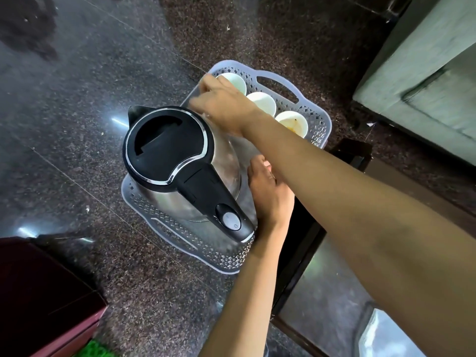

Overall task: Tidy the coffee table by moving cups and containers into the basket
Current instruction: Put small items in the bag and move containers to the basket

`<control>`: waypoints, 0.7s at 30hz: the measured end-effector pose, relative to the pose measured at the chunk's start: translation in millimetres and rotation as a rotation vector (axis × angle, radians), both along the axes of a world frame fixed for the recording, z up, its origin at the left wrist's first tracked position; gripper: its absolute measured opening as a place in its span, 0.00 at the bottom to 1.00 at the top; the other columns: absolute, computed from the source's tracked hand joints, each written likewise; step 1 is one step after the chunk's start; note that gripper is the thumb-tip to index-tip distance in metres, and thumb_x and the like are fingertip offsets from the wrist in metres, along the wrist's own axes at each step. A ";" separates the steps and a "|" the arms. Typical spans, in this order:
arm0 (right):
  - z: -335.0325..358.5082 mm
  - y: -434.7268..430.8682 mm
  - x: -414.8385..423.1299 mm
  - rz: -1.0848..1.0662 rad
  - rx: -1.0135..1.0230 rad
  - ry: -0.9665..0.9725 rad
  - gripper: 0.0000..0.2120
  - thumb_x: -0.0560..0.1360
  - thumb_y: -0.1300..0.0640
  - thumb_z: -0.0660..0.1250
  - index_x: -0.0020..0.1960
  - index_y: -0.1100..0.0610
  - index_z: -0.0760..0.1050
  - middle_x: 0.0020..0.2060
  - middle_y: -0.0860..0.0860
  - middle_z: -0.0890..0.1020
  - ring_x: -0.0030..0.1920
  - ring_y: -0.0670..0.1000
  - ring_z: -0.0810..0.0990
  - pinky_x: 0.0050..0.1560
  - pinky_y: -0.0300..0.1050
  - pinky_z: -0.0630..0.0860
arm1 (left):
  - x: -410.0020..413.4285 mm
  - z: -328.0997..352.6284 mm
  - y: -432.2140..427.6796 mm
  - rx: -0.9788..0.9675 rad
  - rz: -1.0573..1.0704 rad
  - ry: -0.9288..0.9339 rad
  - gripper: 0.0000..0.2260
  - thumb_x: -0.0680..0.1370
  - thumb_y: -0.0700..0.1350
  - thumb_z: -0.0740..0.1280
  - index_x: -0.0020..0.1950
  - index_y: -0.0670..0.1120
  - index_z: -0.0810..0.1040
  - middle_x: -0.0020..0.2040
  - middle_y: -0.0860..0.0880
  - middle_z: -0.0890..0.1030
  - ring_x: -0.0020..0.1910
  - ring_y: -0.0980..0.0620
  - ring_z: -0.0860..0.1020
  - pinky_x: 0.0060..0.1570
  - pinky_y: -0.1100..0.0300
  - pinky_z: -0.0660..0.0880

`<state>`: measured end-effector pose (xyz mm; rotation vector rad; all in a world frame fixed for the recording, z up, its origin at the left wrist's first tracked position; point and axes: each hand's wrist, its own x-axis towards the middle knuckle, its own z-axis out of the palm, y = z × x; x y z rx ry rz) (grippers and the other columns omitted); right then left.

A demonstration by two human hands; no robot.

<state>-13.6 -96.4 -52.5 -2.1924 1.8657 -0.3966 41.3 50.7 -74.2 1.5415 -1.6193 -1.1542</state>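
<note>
One pale lilac plastic basket (313,117) with a perforated lattice wall and cut-out handles sits on the dark speckled polished stone floor (77,104). Inside it stand three white paper cups (262,101) in a row along the far side, all upright with open mouths; the nearest one shows a yellowish stain on its inner wall. One electric kettle with a shiny steel body, a black lid and a black handle carrying a grey switch (177,161) also stands upright in the basket, filling most of the near half, its spout pointing away to the upper left.

Two bare hands are in view. The right hand (224,104) reaches across from the right and rests over the far-left part of the basket, just beside the farthest cup and touching the kettle's upper side; its fingers (206,82) are curled downward, and whether they clamp on the rim or on something below cannot be told. The left hand (268,191) comes up from below, lying against the kettle's right side near the basket's right wall, fingers bent loosely; what they hold, if anything, is hidden.

To the right, a dark-framed glass tabletop (332,287) shows, partly under the arms.
</note>
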 end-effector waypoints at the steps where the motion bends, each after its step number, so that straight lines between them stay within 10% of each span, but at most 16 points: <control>1: 4.4 3.0 -5.0 -0.027 -0.020 -0.022 0.13 0.71 0.62 0.62 0.53 0.50 0.77 0.54 0.52 0.72 0.56 0.55 0.70 0.59 0.46 0.68 | -1.9 -2.1 0.7 0.081 0.006 0.086 0.05 0.76 0.38 0.62 0.51 0.43 0.72 0.47 0.43 0.77 0.44 0.52 0.76 0.48 0.62 0.73; 9: 33.7 78.6 -67.5 -0.304 -0.365 -0.149 0.11 0.72 0.60 0.62 0.51 0.59 0.79 0.41 0.53 0.82 0.50 0.59 0.74 0.52 0.50 0.73 | -8.0 24.3 -3.8 0.028 0.026 0.139 0.09 0.77 0.34 0.60 0.56 0.37 0.73 0.55 0.39 0.77 0.55 0.44 0.76 0.55 0.55 0.72; 15: 44.2 182.6 -103.0 -0.623 -0.434 -0.319 0.10 0.74 0.59 0.64 0.55 0.58 0.78 0.41 0.51 0.82 0.50 0.50 0.70 0.47 0.32 0.68 | -28.5 53.9 37.4 -0.173 -0.085 0.100 0.10 0.76 0.36 0.60 0.56 0.38 0.73 0.53 0.40 0.78 0.51 0.49 0.75 0.53 0.64 0.69; 21: 40.2 305.3 -118.6 -0.828 -0.425 -0.380 0.10 0.75 0.58 0.65 0.55 0.57 0.77 0.42 0.50 0.82 0.50 0.49 0.72 0.48 0.40 0.74 | -53.7 63.1 116.4 -0.226 -0.238 0.043 0.08 0.78 0.37 0.60 0.55 0.39 0.74 0.51 0.43 0.78 0.52 0.46 0.77 0.55 0.57 0.72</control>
